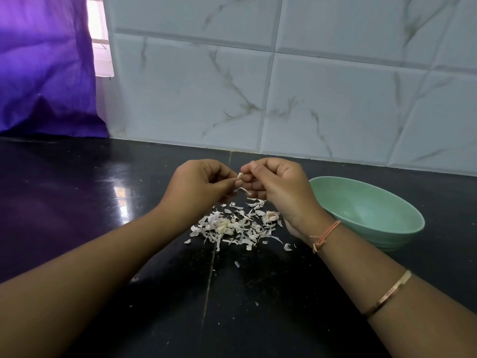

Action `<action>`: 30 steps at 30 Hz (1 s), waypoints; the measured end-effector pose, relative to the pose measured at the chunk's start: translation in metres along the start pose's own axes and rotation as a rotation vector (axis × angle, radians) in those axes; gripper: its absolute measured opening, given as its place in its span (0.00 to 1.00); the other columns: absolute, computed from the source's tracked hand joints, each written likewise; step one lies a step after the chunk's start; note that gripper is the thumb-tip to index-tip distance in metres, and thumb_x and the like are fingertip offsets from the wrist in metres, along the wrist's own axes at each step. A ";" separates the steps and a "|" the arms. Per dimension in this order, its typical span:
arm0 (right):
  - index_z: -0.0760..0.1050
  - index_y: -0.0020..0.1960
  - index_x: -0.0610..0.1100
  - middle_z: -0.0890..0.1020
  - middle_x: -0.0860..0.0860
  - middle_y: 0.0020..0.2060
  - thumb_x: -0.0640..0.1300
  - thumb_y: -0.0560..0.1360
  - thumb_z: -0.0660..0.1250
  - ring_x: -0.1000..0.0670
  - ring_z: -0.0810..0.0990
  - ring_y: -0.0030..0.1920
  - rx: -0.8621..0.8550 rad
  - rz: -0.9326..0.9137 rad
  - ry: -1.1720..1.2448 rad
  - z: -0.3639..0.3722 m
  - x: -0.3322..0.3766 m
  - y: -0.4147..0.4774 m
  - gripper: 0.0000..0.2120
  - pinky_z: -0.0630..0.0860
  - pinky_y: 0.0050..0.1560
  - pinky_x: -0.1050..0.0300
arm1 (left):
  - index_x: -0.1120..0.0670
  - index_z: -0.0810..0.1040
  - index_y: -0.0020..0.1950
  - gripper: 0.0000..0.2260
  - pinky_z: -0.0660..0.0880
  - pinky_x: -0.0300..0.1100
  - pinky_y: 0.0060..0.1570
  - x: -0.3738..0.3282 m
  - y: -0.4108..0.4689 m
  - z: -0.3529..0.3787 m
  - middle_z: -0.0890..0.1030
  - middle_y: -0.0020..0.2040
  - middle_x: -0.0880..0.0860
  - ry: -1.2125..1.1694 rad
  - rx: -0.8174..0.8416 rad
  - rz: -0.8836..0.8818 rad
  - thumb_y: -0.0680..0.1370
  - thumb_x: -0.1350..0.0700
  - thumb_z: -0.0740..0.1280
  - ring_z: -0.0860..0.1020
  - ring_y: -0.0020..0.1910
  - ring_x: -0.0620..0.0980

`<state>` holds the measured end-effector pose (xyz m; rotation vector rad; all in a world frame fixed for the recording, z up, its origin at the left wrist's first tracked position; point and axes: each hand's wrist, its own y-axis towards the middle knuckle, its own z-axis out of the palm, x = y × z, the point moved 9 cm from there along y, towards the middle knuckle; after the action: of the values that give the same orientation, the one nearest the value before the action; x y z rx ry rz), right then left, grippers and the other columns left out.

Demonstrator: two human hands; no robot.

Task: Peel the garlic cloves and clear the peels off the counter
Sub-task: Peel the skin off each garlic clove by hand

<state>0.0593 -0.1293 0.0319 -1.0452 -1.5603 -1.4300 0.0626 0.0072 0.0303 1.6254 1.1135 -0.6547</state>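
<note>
Pinching a small garlic clove (240,176) between them, the left hand (200,183) and the right hand (278,187) meet above the black counter (77,202). The fingers of both curl in round the clove, so only a pale tip of it shows. A thin strip of peel (245,190) hangs from the clove under the right fingers, half torn away by the look of it. Directly below the hands, a loose pile of peels (232,226) lies scattered on the counter, with a stubby garlic root end (271,216) at its right edge. A pale green bowl (387,241) stands just beside the right wrist, apart from the pile.

The clove is likely firm and a little slick once bare, so the safest hold is at its two ends with the fingertips. That leaves the flank free for a nail to lift the skin. The skin looks papery, weightless and brittle. It will probably tear into flakes rather than come off whole, and it may cling to damp fingers. Such flakes would scatter at a breath, so clearing them calls for a sweep with the hand's edge into one heap, not picking them up one by one
</note>
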 end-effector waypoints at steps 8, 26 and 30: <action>0.76 0.39 0.43 0.81 0.47 0.33 0.39 0.77 0.64 0.55 0.79 0.33 0.061 -0.076 -0.102 0.007 0.004 -0.003 0.08 0.77 0.34 0.62 | 0.52 0.79 0.34 0.07 0.80 0.56 0.43 -0.006 -0.001 0.001 0.83 0.32 0.55 -0.008 0.007 0.042 0.72 0.59 0.72 0.80 0.31 0.53; 0.73 0.38 0.39 0.76 0.45 0.32 0.41 0.80 0.59 0.55 0.72 0.27 0.090 0.182 0.131 0.012 -0.010 -0.005 0.13 0.72 0.28 0.65 | 0.46 0.75 0.33 0.10 0.76 0.42 0.36 -0.024 -0.005 0.000 0.80 0.30 0.45 0.262 -0.008 0.252 0.72 0.57 0.72 0.78 0.31 0.45; 0.74 0.39 0.39 0.78 0.47 0.32 0.44 0.77 0.64 0.54 0.73 0.29 0.130 0.155 0.138 0.012 -0.007 -0.004 0.11 0.73 0.29 0.64 | 0.47 0.76 0.33 0.09 0.75 0.42 0.35 -0.015 -0.002 -0.001 0.80 0.28 0.47 0.183 0.001 0.188 0.72 0.57 0.72 0.79 0.31 0.48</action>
<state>0.0577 -0.1182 0.0227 -0.9477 -1.4217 -1.2513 0.0540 0.0028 0.0426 1.7928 1.0726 -0.3898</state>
